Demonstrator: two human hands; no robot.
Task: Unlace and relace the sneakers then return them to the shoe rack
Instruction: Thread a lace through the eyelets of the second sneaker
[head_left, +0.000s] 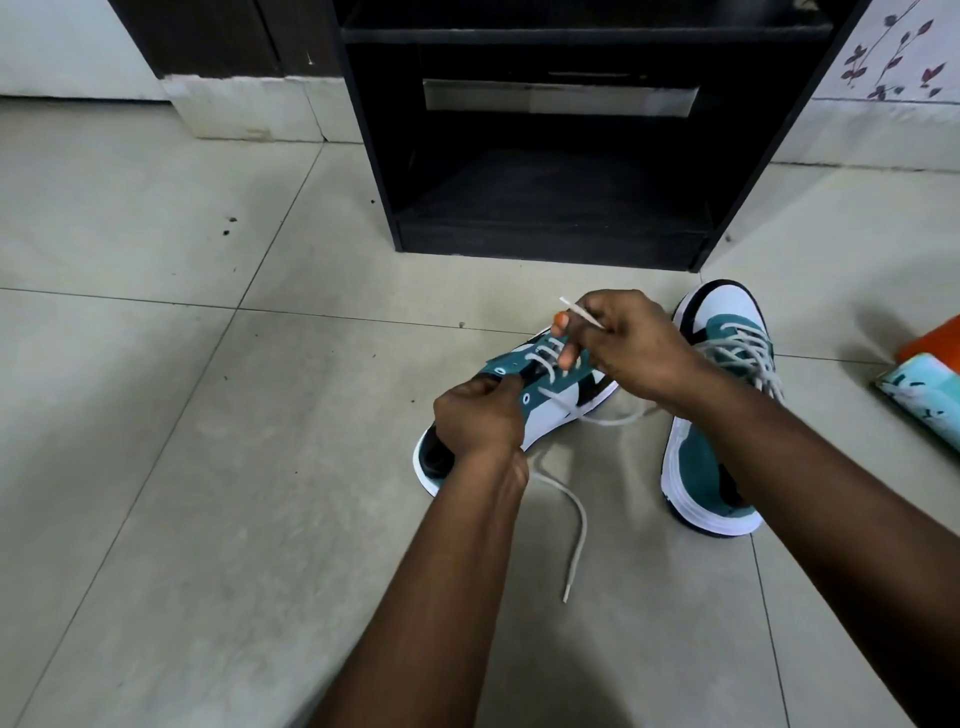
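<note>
Two sneakers down on the tiled floor (208, 467), teal, white and black, right in front of the black shoe rack (545, 156). The near sneaker (550, 415) lies on its side under the hands, its lace (574, 525) only part threaded: a few bars cross the lower eyelets, the upper eyelets sit bare, and one loose end trails across the floor toward the camera. The left hand (480, 418) pinches the teal eyelet flap near the collar, fingers curled on it. The right hand (623, 343) pinches the other lace end, its tip (569, 304) poking up past the fingers, just above the laced rows. The two hands are close but not touching.

The second sneaker (719, 415) stands just to the right, partly behind the right forearm, its lace threaded across the front. On to the rack: two open compartments in view, the lower one dark with nothing visible inside. At the far right edge lies one orange and pale blue patterned object (927, 379), cut off by the frame.
</note>
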